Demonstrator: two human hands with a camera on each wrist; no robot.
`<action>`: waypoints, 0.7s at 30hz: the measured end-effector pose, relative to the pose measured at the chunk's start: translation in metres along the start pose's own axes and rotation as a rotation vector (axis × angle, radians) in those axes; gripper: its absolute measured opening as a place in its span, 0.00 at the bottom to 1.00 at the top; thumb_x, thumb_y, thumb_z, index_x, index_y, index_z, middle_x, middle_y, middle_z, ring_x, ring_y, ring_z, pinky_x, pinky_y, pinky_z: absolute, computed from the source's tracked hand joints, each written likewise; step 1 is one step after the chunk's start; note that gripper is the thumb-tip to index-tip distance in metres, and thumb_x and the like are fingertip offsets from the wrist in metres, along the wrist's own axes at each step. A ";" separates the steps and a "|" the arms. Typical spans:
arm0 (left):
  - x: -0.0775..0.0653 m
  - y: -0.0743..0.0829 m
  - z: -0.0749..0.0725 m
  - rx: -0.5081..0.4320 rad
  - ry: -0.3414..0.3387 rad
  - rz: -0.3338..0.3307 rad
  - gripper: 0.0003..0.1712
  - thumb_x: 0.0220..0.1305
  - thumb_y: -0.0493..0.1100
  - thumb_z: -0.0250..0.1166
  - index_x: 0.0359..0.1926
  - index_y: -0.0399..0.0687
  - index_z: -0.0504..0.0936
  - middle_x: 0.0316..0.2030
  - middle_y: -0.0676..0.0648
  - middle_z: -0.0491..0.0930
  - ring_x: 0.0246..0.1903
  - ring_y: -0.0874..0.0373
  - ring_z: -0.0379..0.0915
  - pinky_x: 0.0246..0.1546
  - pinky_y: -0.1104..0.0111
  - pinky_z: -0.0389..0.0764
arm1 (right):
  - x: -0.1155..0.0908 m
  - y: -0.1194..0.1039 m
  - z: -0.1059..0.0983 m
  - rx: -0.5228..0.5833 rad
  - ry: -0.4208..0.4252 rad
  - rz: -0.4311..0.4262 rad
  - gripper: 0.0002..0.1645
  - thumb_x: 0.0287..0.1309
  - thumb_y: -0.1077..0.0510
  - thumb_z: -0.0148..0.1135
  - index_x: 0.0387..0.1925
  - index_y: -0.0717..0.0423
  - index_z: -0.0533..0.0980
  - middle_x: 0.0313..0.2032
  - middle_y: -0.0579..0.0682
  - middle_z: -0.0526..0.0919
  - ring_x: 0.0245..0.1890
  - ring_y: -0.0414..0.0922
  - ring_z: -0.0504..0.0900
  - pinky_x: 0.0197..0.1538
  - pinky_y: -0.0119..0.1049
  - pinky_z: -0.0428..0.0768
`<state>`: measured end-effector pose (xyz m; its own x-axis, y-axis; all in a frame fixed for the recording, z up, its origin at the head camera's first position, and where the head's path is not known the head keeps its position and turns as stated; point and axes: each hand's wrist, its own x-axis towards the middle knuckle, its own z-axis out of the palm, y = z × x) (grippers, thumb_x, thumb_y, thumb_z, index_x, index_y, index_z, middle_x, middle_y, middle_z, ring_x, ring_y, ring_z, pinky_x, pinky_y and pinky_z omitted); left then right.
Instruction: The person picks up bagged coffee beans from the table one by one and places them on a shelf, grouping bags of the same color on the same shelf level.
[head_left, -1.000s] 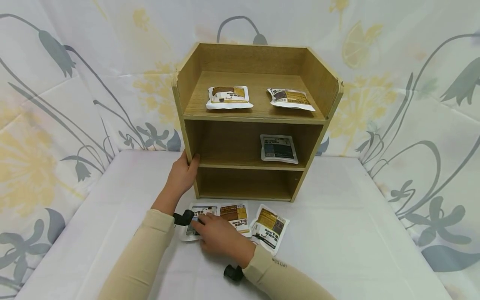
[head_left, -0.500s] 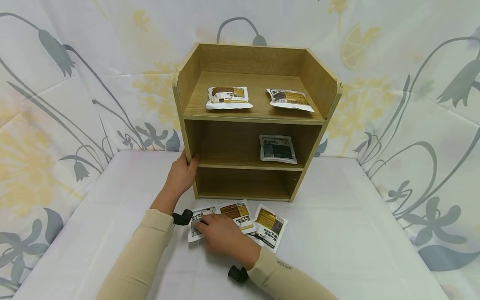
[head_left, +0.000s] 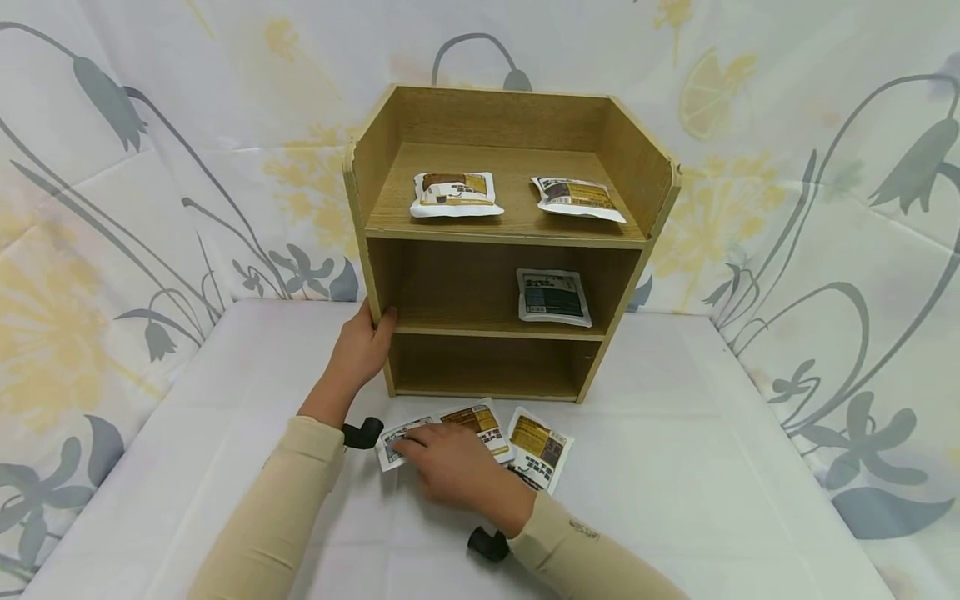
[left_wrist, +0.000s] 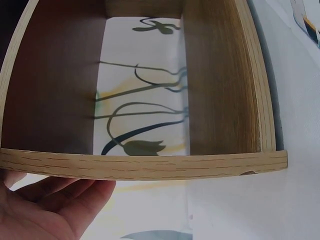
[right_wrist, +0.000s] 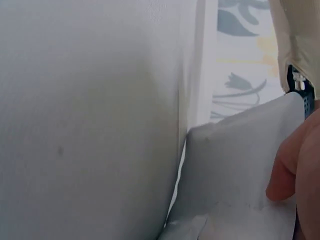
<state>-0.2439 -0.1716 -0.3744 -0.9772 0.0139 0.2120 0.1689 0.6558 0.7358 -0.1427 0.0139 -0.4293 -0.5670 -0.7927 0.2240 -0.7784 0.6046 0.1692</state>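
My left hand (head_left: 358, 350) grips the left side panel of a small wooden shelf (head_left: 465, 287); in the left wrist view its fingers (left_wrist: 95, 202) lie behind the panel's edge. On the white cloth before the shelf, my right hand (head_left: 461, 467) pinches a flat white food packet (head_left: 392, 457) with a blue-grey label. The right wrist view shows the packet's plain back (right_wrist: 235, 170) tilted up from the cloth, with the thumb (right_wrist: 282, 182) against it. A brown-and-yellow packet (head_left: 480, 419) lies partly under that hand, and another (head_left: 538, 446) lies to its right.
Two brown-labelled packets, one left (head_left: 456, 200) and one right (head_left: 577, 200), sit on the top shelf. One dark green packet (head_left: 555, 298) lies at the right of the middle shelf. Flower-patterned cloth (head_left: 187, 125) hangs behind and at the sides.
My right hand has shifted slightly right, and the blue-grey packet has slid right and tilted up. The brown packet beside it has turned and moved right. The left hand keeps its grip.
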 end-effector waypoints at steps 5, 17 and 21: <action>0.001 0.000 0.000 -0.004 -0.001 0.002 0.36 0.74 0.60 0.38 0.72 0.43 0.56 0.61 0.30 0.71 0.56 0.36 0.74 0.52 0.44 0.75 | -0.004 0.008 -0.001 -0.006 0.112 -0.017 0.20 0.56 0.57 0.62 0.51 0.38 0.80 0.47 0.37 0.84 0.48 0.37 0.83 0.51 0.33 0.80; 0.000 0.000 0.001 -0.010 -0.006 -0.005 0.36 0.74 0.60 0.37 0.73 0.42 0.54 0.64 0.31 0.69 0.59 0.36 0.72 0.56 0.44 0.73 | -0.009 0.016 -0.005 0.039 0.136 0.002 0.19 0.55 0.59 0.63 0.49 0.40 0.81 0.46 0.37 0.85 0.47 0.36 0.84 0.52 0.34 0.79; 0.000 0.000 0.001 -0.012 -0.010 -0.007 0.36 0.74 0.60 0.37 0.73 0.42 0.54 0.64 0.31 0.68 0.59 0.36 0.71 0.57 0.44 0.73 | -0.011 0.019 -0.009 0.034 0.161 0.019 0.20 0.56 0.59 0.63 0.51 0.41 0.81 0.47 0.37 0.85 0.46 0.37 0.84 0.49 0.33 0.81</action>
<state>-0.2435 -0.1709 -0.3747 -0.9795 0.0164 0.2005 0.1633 0.6470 0.7448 -0.1486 0.0352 -0.4204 -0.5331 -0.7571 0.3777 -0.7783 0.6139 0.1320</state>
